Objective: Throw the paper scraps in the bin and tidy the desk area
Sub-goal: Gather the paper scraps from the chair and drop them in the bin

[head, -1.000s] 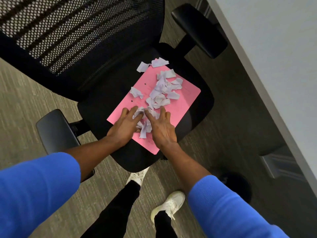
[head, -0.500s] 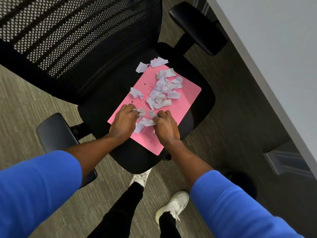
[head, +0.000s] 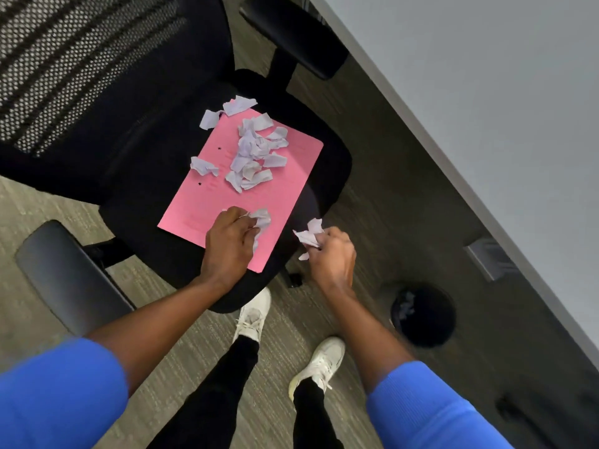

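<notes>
A pink folder (head: 207,209) lies on the black office chair seat (head: 146,196). Several white paper scraps (head: 256,153) are piled on the folder's far half, with a few loose ones on the seat beside it. My left hand (head: 230,241) rests on the folder's near edge, closed on a clump of scraps (head: 262,218). My right hand (head: 330,254) is off the seat's right edge above the carpet, gripping another bunch of scraps (head: 308,236). A round black bin (head: 424,315) stands on the floor to the lower right, with some paper inside.
The grey desk (head: 486,92) runs diagonally along the right side, its leg bracket (head: 486,257) near the bin. Chair armrests (head: 64,273) stick out at the left and at the top. My legs and white shoes (head: 252,315) stand just below the seat.
Both hands closed on scraps at the folder's near end. My right hand has since lifted its bunch off the folder and moved right, past the seat edge. The left hand stays on the folder.
</notes>
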{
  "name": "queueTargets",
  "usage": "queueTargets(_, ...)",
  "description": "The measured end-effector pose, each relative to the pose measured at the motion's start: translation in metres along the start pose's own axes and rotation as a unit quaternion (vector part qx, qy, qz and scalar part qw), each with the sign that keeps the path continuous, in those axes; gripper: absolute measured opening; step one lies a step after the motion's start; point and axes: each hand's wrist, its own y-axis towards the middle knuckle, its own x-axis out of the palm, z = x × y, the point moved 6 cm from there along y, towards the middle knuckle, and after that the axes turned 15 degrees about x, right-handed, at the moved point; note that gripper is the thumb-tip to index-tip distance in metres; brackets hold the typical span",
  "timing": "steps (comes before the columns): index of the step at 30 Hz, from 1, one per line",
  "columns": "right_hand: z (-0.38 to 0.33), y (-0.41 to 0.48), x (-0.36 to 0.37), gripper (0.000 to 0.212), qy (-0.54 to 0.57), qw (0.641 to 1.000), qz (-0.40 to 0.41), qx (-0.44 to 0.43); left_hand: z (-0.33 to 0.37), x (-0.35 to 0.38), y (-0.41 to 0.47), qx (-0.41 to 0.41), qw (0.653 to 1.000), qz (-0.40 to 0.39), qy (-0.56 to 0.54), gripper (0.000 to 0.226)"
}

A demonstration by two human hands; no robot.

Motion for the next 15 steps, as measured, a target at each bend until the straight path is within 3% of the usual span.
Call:
queueTargets(12,0.246,-0.022,-0.055,0.013,0.073,0.966,0.040,0.246,0.140,0.178,-0.034,0.070,0.983,-0.146,-0.085,0.012)
queueTargets(15,0.300,-0.025,-0.063,0.016,0.101,0.958,0.044,0.265,0.175,0.224,-0.043,0.085,0.977,-0.173,-0.093,0.012)
